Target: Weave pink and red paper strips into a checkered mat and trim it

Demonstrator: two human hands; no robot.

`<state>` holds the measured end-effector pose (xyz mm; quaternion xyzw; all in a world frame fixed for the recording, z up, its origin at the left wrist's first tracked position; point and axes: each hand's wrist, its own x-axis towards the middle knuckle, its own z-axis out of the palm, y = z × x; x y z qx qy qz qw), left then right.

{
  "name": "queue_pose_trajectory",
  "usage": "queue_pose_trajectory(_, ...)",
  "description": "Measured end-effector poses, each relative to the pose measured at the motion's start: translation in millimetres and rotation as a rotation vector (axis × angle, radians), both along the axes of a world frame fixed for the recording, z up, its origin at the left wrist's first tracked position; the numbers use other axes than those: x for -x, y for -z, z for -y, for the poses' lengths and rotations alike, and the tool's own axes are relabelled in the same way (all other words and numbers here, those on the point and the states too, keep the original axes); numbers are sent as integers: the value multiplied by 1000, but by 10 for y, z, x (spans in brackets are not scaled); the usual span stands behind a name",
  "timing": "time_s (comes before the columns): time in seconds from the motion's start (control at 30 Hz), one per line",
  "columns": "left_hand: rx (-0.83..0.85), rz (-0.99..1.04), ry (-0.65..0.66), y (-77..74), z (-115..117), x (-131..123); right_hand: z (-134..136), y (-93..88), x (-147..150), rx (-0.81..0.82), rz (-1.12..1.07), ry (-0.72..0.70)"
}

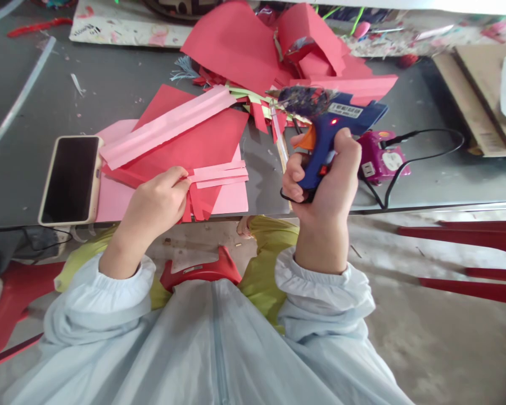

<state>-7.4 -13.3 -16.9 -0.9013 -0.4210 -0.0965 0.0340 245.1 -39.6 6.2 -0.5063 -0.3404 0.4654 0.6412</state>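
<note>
Glue gun [324, 138], blue, w/ red light [334, 121] lit, is held above table [12, 185] in R hand [331, 183], fingers curled round handle. L hand [162, 197] pinches pink paper strips [221, 172] by L end, over red sheet [211, 138]; 1 phone [69, 180] lies to L, beside pink sheet [234, 198].

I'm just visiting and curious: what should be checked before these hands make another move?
1. Pink strips gripped: ok, the left hand pinches one end of the pink strips.
2. Glue gun steady: ok, the right hand is wrapped around the handle of the glue gun.
3. Light on: ok, the red light glows.
4. Nozzle away from fingers: ok, the nozzle is apart from both hands.
5. Nozzle off nearby paper: cannot tell from this view.
6. Glue hot: cannot tell.
</note>
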Motion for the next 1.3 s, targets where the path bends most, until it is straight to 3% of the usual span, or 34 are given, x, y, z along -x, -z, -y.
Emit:
queue_pose_trajectory(0.37,-6,-74,-40,2,51,-51,4,-13,5,38,33,-24)
queue_pose_trajectory(0.67,-11,-104,-49,10,45,-67,2,-32,47,27,-75,-1)
queue_pose_trajectory(0.87,108,-40,-96,-22,49,-85,2,-8,9,11,-70,-52)
queue_pose_trajectory(1.3,94,-2,-71,-25,31,-86,24,-67,65,69,-5,8)
